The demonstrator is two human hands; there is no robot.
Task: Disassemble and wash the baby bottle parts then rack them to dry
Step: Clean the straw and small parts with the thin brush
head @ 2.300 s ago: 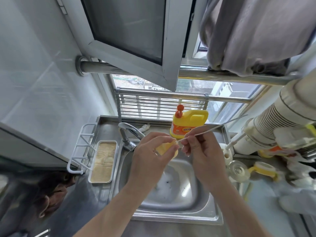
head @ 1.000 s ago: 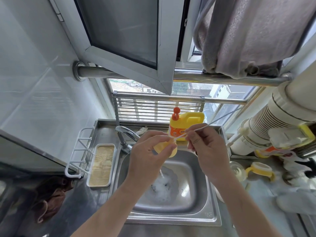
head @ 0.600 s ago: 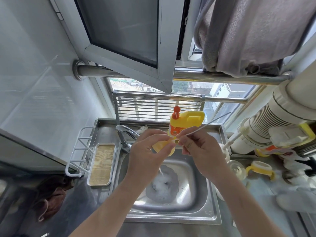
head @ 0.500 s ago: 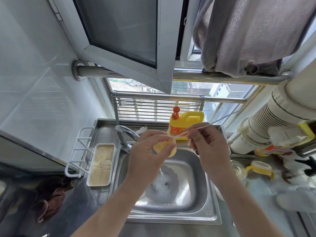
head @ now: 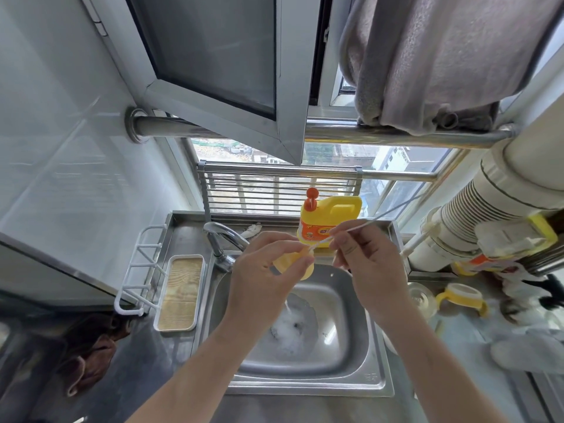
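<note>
Over the steel sink point(head: 360, 319) my left hand point(head: 262, 282) grips a small yellow bottle part point(head: 306, 270); most of it is hidden by my fingers. My right hand point(head: 366, 264) pinches a thin white straw brush point(head: 360, 226) whose near end goes into the yellow part; its wire handle runs up to the right. Water from the tap point(head: 222, 239) falls into foam at the drain point(head: 290, 328). On the counter to the right lie a clear round bottle part point(head: 422, 300) and a yellow handled collar point(head: 462, 296).
A yellow detergent jug point(head: 328, 218) stands behind the sink. Left of the sink is a white drying rack point(head: 137, 270) with a tray point(head: 180, 291). A brown cloth point(head: 91, 346) lies at lower left. An open window sash point(head: 232, 71) and hanging towel point(head: 442, 56) are overhead.
My right hand has slid the brush back and forth in the yellow part, ending slightly farther out. The left hand has stayed over the sink, and foam has gathered at the drain.
</note>
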